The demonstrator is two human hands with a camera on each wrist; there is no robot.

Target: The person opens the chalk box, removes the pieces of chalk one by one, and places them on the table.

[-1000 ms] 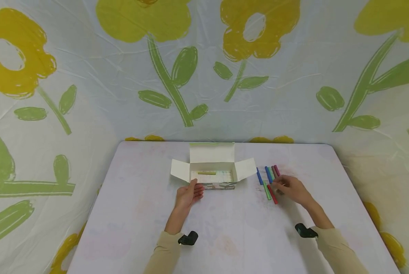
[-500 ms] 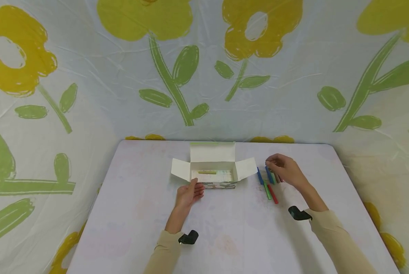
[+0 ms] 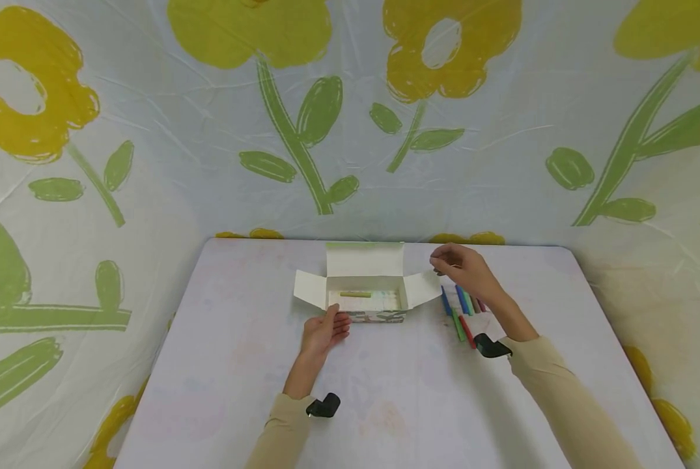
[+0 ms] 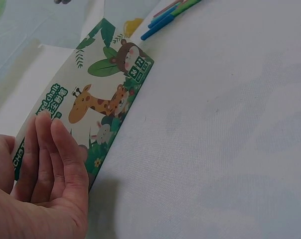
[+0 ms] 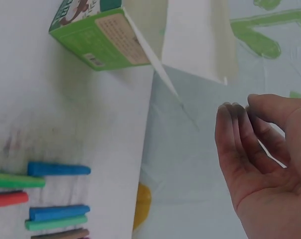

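Observation:
An open cardboard chalk box [image 3: 379,317] stands near the middle of the table, its lid and side flaps spread. A yellow-green chalk stick [image 3: 355,294] lies inside. My left hand [image 3: 322,335] holds the box's front wall at the left corner, thumb at the rim and fingers along the printed front. My right hand [image 3: 463,267] is raised by the right flap [image 3: 422,288], loosely curled with thumb and fingertips close. In the right wrist view its fingertips look dark, and nothing shows between them. Several chalk sticks, including a red one [image 3: 467,331] and a blue one [image 5: 58,169], lie right of the box.
Beside the chalk, dusty smudges mark the pale table [image 3: 385,391]. A fabric backdrop with printed flowers [image 3: 291,143] rises behind the table's far edge and along both sides. The right flap sticks out toward the chalk sticks.
My right hand has left the chalk sticks and moved up and leftward to the box's right flap. The left hand and box stay in place.

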